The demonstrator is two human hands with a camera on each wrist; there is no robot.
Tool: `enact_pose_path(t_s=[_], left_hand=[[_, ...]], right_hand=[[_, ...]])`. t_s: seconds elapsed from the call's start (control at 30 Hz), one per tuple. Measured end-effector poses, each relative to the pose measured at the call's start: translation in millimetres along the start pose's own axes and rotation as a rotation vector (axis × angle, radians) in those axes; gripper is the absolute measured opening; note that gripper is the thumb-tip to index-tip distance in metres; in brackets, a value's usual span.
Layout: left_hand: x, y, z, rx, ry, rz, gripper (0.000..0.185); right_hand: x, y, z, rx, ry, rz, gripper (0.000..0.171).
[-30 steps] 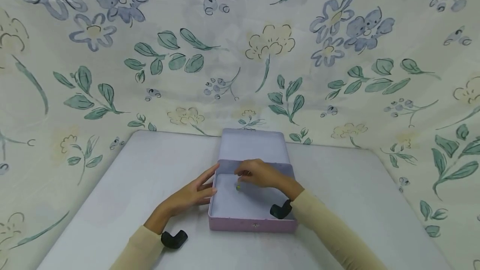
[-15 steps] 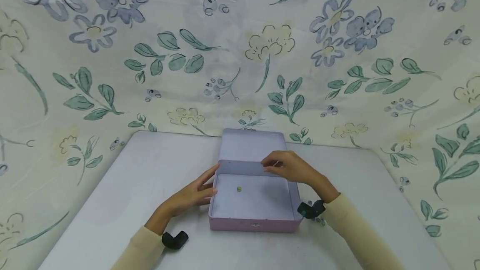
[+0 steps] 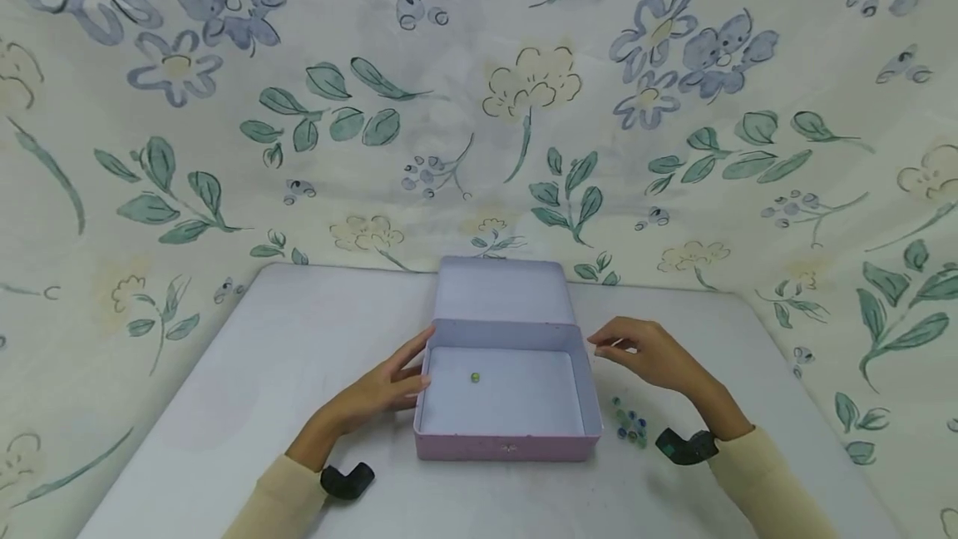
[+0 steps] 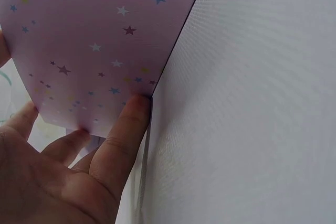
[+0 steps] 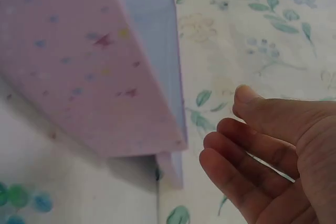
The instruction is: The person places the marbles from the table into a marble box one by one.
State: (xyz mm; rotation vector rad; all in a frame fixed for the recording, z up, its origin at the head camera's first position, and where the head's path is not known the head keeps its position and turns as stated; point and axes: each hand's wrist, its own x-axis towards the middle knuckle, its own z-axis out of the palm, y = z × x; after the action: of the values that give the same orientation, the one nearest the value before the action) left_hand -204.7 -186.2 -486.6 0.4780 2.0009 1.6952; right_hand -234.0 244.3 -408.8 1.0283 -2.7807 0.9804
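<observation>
A lilac-pink tin box point(image 3: 509, 445) stands open in the middle of the white table, its lid point(image 3: 501, 289) tilted back. One small green marble point(image 3: 475, 377) lies on the box floor. My left hand point(image 3: 417, 366) rests flat against the box's left wall, and the left wrist view shows its fingers point(image 4: 128, 124) pressing the star-printed side point(image 4: 100, 40). My right hand point(image 3: 608, 348) hovers just right of the box, fingers relaxed and empty. In the right wrist view the right hand's fingers point(image 5: 236, 150) are loosely curled beside the box wall point(image 5: 89, 77).
Several small blue and green marbles point(image 3: 629, 425) lie in a cluster on the table right of the box, also seen as marbles point(image 5: 18, 198) low in the right wrist view. A floral cloth point(image 3: 479, 106) hangs behind and around the table point(image 3: 224, 389).
My right hand left the green marble inside the box and moved out to the right, over the box's right edge. The left hand stayed against the box.
</observation>
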Motion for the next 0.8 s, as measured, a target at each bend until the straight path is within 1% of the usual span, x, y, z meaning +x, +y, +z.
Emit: enact_pose_path(t_s=[0.1, 0.2, 0.33, 0.37, 0.47, 0.57, 0.63, 0.7, 0.8], left_hand=[[0.0, -0.3, -0.2, -0.004, 0.011, -0.008, 0.075], [0.1, -0.6, 0.2, -0.009, 0.021, -0.017, 0.075], [0.4, -1.1, 2.2, -0.016, 0.012, -0.014, 0.075], [0.0, -1.5, 2.8, -0.014, 0.009, -0.011, 0.075], [-0.5, -2.4, 4.3, -0.021, 0.006, -0.005, 0.076], [-0.3, -3.0, 5.0, -0.021, 0.008, -0.005, 0.075], [0.1, -3.1, 4.9, -0.021, 0.012, -0.006, 0.075], [0.3, -2.9, 4.3, -0.019, 0.017, -0.007, 0.075], [-0.4, -1.3, 3.1, -0.018, 0.024, -0.009, 0.075]], right_hand=[[-13, 11, 4, 0.002, -0.004, 0.01, 0.02], [-24, 22, 11, 0.002, -0.005, -0.012, 0.018], [-37, 36, 20, 0.013, -0.03, -0.026, 0.017], [-39, 38, 22, 0.018, -0.042, -0.017, 0.017], [-45, 43, 27, 0.027, -0.096, 0.059, 0.017], [-48, 43, 31, 0.012, -0.148, 0.149, 0.018], [-49, 42, 34, -0.006, -0.177, 0.179, 0.018], [-48, 39, 37, -0.023, -0.186, 0.179, 0.018], [-46, 35, 40, -0.05, -0.185, 0.146, 0.016]])
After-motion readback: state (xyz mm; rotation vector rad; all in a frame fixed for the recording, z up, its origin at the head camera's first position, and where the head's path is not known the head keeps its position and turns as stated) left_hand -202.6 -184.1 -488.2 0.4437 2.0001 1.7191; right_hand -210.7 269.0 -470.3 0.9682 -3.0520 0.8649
